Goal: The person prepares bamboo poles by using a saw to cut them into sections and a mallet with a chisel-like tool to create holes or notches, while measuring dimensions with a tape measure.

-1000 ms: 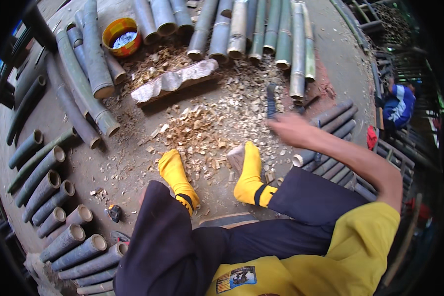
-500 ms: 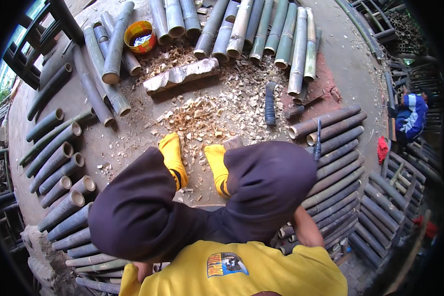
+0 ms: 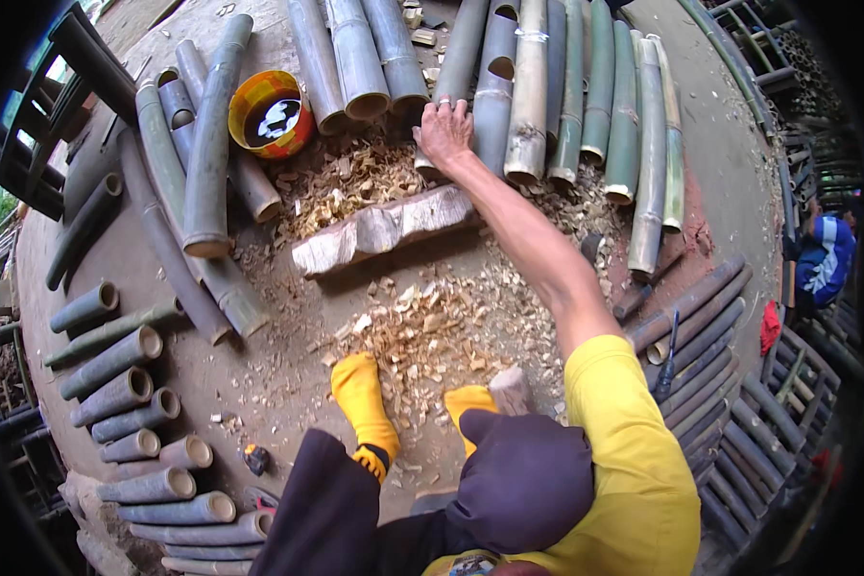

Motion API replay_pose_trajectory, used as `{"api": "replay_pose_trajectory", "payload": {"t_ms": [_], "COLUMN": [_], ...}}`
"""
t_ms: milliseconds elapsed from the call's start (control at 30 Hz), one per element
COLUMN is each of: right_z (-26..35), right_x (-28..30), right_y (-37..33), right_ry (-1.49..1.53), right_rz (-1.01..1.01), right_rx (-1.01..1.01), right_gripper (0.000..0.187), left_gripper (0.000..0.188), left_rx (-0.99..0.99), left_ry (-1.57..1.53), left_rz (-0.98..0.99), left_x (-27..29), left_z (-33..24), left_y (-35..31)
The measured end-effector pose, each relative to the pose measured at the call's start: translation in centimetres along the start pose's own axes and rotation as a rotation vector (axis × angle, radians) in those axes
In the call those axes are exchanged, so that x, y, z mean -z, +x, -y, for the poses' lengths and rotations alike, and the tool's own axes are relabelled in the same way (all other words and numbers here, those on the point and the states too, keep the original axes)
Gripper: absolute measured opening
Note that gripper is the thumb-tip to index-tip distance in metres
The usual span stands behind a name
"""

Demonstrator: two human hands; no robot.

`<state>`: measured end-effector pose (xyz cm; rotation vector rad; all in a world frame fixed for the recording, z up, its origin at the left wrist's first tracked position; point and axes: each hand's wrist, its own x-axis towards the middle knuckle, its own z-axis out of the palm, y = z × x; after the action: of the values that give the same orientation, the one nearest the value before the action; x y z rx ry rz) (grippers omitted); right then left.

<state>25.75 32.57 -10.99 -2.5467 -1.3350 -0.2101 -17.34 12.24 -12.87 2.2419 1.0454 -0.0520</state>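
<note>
My right arm stretches forward across the work area. At its end, my right hand is wrapped over the near end of a grey-green bamboo pole in the far row. Another bamboo pole, with a notch cut in it, lies just right of that hand. Close below my hand is a pale, hacked wooden block, lying crosswise, with wood chips on both sides. My left hand is out of view. My forearm partly covers a dark object on the ground.
A red-and-yellow bucket with dark liquid stands at far left. Bamboo pieces line the left; more poles stack at right, with a black-handled spike tool upon them. A person in blue sits at far right.
I have leaned forward, and my right hand has gone from beside my right thigh to the far bamboo row, taking hold of a pole. My left hand has left the view.
</note>
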Motion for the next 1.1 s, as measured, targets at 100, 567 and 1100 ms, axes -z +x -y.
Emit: {"api": "replay_pose_trajectory", "payload": {"t_ms": [100,567,1100], "right_z": [0.9,5.9,-1.0], "right_x": [-2.7,8.6,26.2], "right_y": [1.2,-11.6,0.9], "right_ry": [-0.155,1.006,0.712], "right_rz": [-0.096,0.355,-0.269], "right_rx": [-0.04,-0.152,0.219], "right_gripper": [0.022,0.014,0.017], "left_gripper": [0.029,0.028,0.028], "left_rx": [0.006,-0.036,-0.159], "left_ry": [-0.005,-0.001,0.026], "left_rz": [0.013,-0.021,-0.007], "left_x": [0.3,-0.2,0.3], "left_z": [0.4,1.4,1.2], "left_y": [0.4,1.7,2.3]}}
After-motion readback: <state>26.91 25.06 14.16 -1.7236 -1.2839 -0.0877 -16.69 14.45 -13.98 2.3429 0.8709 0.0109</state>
